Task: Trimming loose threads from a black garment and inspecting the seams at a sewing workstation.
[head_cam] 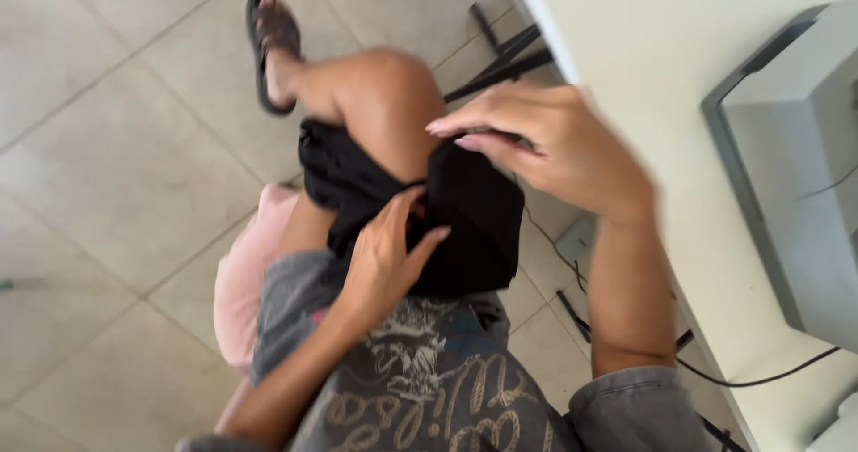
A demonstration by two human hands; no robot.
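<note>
A black cloth (465, 228) lies bunched over my raised knee (384, 103) and lap. My left hand (386, 255) grips its near edge with fingers curled into the fabric. The cloth's upper edge is pinched by my right hand (554, 143), fingers bent, just above the knee. I sit in a grey printed shirt (420, 389). My foot in a dark sandal (273, 50) rests on the tiled floor.
A pale table (679, 85) runs along the right with a grey machine (795, 166) on it and a black cable (769, 376) trailing off. A pink cushion (246, 273) is under my leg. Dark table legs (500, 54) and a small white device (576, 237) are beneath the table.
</note>
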